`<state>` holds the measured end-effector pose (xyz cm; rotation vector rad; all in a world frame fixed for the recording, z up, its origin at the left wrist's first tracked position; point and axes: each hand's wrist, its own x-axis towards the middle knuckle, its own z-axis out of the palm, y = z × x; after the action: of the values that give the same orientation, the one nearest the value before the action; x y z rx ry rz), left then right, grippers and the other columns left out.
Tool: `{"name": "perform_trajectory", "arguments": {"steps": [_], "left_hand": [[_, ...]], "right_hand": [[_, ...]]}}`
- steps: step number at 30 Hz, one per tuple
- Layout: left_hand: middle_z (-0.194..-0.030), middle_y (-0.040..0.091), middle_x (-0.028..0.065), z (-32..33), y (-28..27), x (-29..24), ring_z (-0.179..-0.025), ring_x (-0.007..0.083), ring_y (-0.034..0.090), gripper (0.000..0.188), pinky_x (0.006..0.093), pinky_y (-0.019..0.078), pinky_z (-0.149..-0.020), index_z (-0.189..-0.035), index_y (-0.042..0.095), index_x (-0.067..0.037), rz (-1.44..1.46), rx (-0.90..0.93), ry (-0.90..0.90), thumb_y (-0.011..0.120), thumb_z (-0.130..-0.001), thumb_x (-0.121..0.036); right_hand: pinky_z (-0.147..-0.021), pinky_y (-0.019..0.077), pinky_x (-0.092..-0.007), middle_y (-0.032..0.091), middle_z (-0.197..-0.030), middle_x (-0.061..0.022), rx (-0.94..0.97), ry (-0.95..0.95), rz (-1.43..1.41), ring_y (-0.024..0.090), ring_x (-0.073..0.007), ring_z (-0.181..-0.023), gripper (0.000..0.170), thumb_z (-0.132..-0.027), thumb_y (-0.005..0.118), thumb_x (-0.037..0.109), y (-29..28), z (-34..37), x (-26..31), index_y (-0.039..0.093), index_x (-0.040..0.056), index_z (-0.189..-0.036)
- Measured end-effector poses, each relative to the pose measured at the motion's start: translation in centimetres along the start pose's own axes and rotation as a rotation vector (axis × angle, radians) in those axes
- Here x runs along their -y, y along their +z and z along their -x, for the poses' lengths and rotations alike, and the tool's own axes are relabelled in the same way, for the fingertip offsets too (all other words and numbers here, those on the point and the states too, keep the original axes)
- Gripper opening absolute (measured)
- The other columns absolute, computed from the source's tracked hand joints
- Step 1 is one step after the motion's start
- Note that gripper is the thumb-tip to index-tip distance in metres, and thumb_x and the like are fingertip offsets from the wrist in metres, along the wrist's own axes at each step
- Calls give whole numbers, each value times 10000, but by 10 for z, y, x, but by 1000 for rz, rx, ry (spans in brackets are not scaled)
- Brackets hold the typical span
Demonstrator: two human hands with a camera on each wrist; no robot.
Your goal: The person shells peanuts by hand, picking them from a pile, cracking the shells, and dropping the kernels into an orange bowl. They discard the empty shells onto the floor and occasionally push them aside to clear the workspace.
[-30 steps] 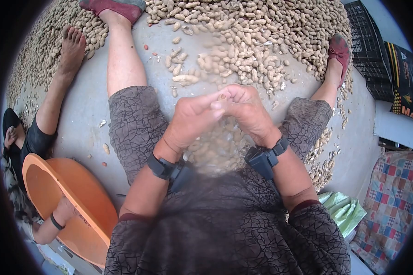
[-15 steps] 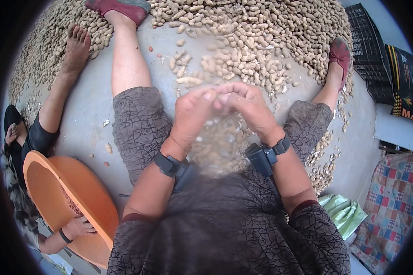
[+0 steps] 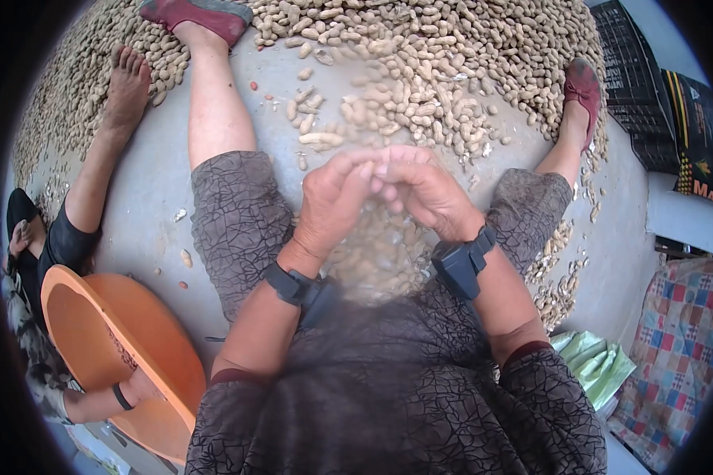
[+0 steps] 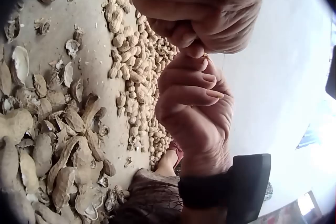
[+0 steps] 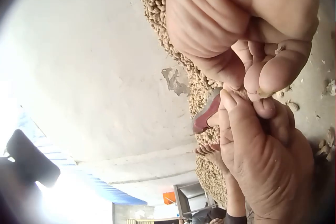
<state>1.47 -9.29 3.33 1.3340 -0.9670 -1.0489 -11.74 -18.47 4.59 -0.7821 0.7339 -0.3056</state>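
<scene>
In the head view my left hand (image 3: 325, 198) and right hand (image 3: 432, 190) meet fingertip to fingertip over the lap. Both pinch a peanut (image 5: 242, 93), mostly hidden by the fingers in the right wrist view. Thumbs and forefingers press close together around it, the other fingers curled beneath. Below the hands lies a heap of cracked peanut shells (image 4: 65, 161), large at the lower left of the left wrist view. Unshelled peanuts (image 3: 428, 103) are spread on the floor just beyond the hands.
A big pile of peanuts (image 3: 483, 39) runs across the back. At left, another person's hand (image 3: 140, 388) reaches into an orange basin (image 3: 166, 340) with reddish kernels. On the right are a black crate (image 3: 638, 95), a green sack (image 3: 594, 364) and a patterned cloth (image 3: 673, 348).
My hands stay together, the fingers shifting around the peanut, which showed more plainly between the fingertips a second ago. The other person's hand has moved within the orange basin.
</scene>
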Motion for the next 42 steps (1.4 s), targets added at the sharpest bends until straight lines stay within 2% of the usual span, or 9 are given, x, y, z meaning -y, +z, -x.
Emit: {"name": "perform_trajectory", "arguments": {"steps": [5, 10, 20, 26, 29, 35, 37, 39, 42], "left_hand": [[-763, 628, 34, 2, 2, 7, -704, 82, 586, 167, 232, 478, -635, -1036, 593, -23, -213, 11, 99, 506, -895, -42], [-674, 617, 111, 0, 6, 10, -570, 216, 624, 125, 302, 476, -533, -967, 575, -33, -462, -79, 316, 487, -878, -30], [-672, 594, 114, 3, 13, 13, -573, 194, 584, 130, 308, 461, -561, -890, 571, -6, -435, -149, 200, 445, -894, -39], [-792, 593, 89, -3, 11, 23, -702, 132, 543, 196, 277, 449, -668, -893, 573, 12, -125, -155, -11, 397, -927, -66], [-797, 568, 43, -7, 10, 38, -657, 106, 508, 229, 242, 432, -610, -958, 571, 10, 68, -177, -20, 366, -941, -90], [-740, 495, -6, -8, 8, 26, -544, 22, 367, 289, 157, 307, -474, -1153, 493, 5, 545, -87, -301, 325, -984, -160], [-973, 564, 56, -8, 2, 30, -873, 115, 524, 331, 256, 448, -777, -1148, 564, -30, 556, -55, -355, 350, -952, -188], [-1005, 563, 65, -7, -3, 31, -897, 123, 531, 342, 257, 452, -783, -1172, 547, -21, 564, -17, -349, 344, -958, -193], [-1067, 558, 90, -7, 1, 26, -949, 137, 542, 364, 260, 460, -797, -1214, 512, -3, 604, 8, -323, 335, -969, -205]], "right_hand": [[-436, 421, -209, 592, -695, -64, -35, 44, -58, 535, -86, -543, 92, -785, 509, 19, -3, -4, -5, 589, -12, -817], [-419, 407, -214, 582, -670, -83, -80, 21, -79, 521, -97, -506, 85, -757, 495, 5, -1, -3, -8, 576, -15, -773], [-377, 353, -215, 544, -612, -74, -157, 31, -114, 473, -89, -448, 32, -734, 506, 2, 7, -5, -18, 534, 2, -720], [-364, 332, -195, 545, -607, -69, -221, -3, -19, 442, -71, -421, 38, -753, 503, 14, 13, -3, -19, 527, 5, -725], [-386, 350, -184, 572, -643, -54, -201, -15, 49, 462, -61, -454, 58, -765, 507, 6, 12, -1, -16, 564, 14, -760], [-439, 388, -175, 608, -683, -48, -146, -47, 164, 511, -62, -519, 97, -786, 510, 19, 9, 3, -8, 607, 14, -792], [-453, 398, -176, 609, -682, -45, -130, -65, 172, 519, -65, -529, 93, -795, 519, 31, 1, 3, -6, 610, 14, -796], [-483, 418, -181, 635, -726, -47, -122, -136, 360, 549, -66, -570, 102, -820, 561, 72, -6, 3, -3, 632, 6, -848], [-526, 452, -186, 662, -785, -57, -78, -234, 212, 580, -65, -630, 140, -835, 595, 104, 24, 16, 14, 643, -9, -904]]}}
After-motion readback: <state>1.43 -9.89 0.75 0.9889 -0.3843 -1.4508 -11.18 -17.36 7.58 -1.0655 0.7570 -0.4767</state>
